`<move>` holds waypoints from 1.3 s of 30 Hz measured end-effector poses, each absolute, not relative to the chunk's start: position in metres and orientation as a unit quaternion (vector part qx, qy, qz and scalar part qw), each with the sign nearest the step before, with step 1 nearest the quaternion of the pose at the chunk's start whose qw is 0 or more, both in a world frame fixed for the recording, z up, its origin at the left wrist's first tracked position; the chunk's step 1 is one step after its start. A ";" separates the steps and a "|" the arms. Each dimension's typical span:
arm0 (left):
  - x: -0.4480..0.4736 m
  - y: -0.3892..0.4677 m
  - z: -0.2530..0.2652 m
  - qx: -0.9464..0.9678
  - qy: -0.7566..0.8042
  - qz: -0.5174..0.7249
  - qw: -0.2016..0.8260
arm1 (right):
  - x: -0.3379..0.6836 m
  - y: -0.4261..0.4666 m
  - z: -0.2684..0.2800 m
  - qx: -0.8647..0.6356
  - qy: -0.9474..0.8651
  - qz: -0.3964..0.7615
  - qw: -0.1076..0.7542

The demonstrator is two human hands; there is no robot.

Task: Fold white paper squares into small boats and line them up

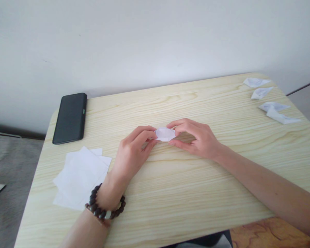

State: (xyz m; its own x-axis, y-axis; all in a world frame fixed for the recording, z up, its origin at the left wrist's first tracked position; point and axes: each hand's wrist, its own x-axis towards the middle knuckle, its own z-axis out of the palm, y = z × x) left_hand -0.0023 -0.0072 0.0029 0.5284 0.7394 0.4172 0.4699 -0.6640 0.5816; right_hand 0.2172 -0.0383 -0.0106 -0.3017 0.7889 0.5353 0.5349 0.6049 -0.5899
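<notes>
A small folded piece of white paper (165, 133) is held just over the middle of the wooden table. My left hand (135, 146) pinches its left end between thumb and fingers; a dark bead bracelet circles that wrist. At the paper's right end, my right hand (196, 137) grips it the same way, thumb below and fingers above. The ends of the paper are partly covered by my fingertips.
Several folded white paper boats (260, 93) lie along the right edge of the table (170, 193). Loose white paper sheets (80, 175) are fanned at the left, below a black rectangular device (69, 119). A pale wall (155, 41) rises behind.
</notes>
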 end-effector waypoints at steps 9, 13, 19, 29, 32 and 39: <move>-0.003 -0.006 -0.001 0.873 0.333 0.304 0.186 | 0.217 -0.039 -0.013 -0.416 -0.807 0.151 0.390; -0.004 -0.005 -0.003 0.878 0.330 0.307 0.162 | 0.216 -0.039 -0.011 -0.403 -0.826 0.142 0.367; -0.004 -0.003 -0.001 0.890 0.316 0.319 0.075 | 0.214 -0.038 -0.007 -0.408 -0.849 0.062 0.331; -0.002 -0.002 -0.001 0.891 0.332 0.304 0.057 | 0.216 -0.037 -0.009 -0.397 -0.847 0.127 0.331; -0.002 -0.002 -0.002 0.893 0.335 0.292 0.077 | 0.216 -0.037 -0.008 -0.400 -0.841 0.141 0.336; -0.003 -0.001 -0.004 0.898 0.324 0.287 0.079 | 0.217 -0.038 -0.008 -0.406 -0.838 0.159 0.327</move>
State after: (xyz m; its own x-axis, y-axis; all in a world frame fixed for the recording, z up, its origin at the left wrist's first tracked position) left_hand -0.0031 -0.0013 -0.0041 0.6247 0.6278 0.4642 0.5372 -0.7771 0.3281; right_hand 0.2172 -0.0378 -0.0085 -0.4552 0.7851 0.4199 0.5774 0.6193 -0.5320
